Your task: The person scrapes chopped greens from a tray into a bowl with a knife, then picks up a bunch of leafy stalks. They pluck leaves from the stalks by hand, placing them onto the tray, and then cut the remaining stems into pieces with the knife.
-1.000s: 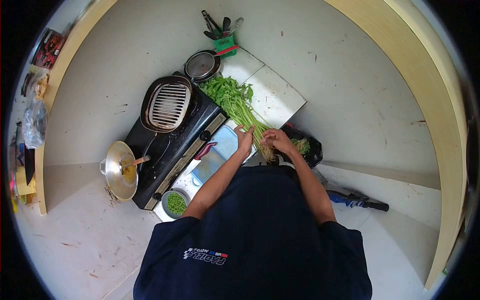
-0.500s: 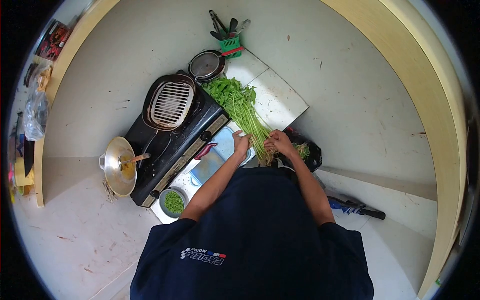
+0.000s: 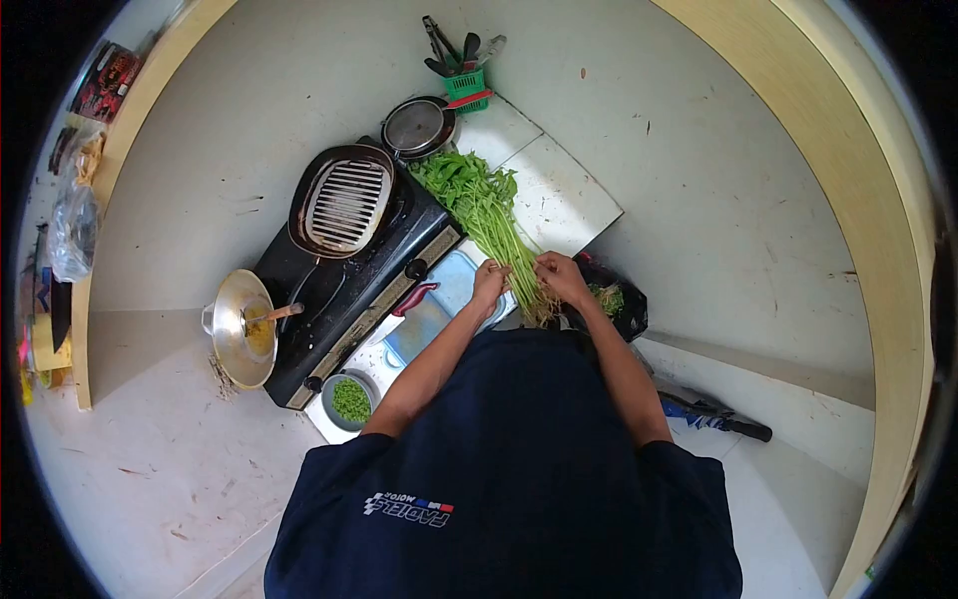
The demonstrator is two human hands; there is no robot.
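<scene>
A bunch of long-stemmed leafy greens (image 3: pixel 496 225) lies on the white tiled counter, leaves towards the wall and brown roots towards my body. At the left side of the stems, my left hand (image 3: pixel 489 287) has its fingers closed on the greens. My right hand (image 3: pixel 562 277) pinches stems on the opposite side, just above the roots. Beside my left hand lies a blue cutting board (image 3: pixel 414 332), with a red-handled knife (image 3: pixel 413 299) across it.
A black stove (image 3: pixel 394 255) carries a ridged grill pan (image 3: pixel 344 200). A metal wok (image 3: pixel 244 329) stands at its left end, a bowl of chopped greens (image 3: pixel 350 401) near my left arm. A strainer (image 3: pixel 414 128) and green utensil basket (image 3: pixel 466 90) stand behind. A black bag (image 3: pixel 629 317) sits right.
My right hand has shifted slightly up along the stems, away from the roots. My left hand stays by the bunch. The whole view has shifted a little.
</scene>
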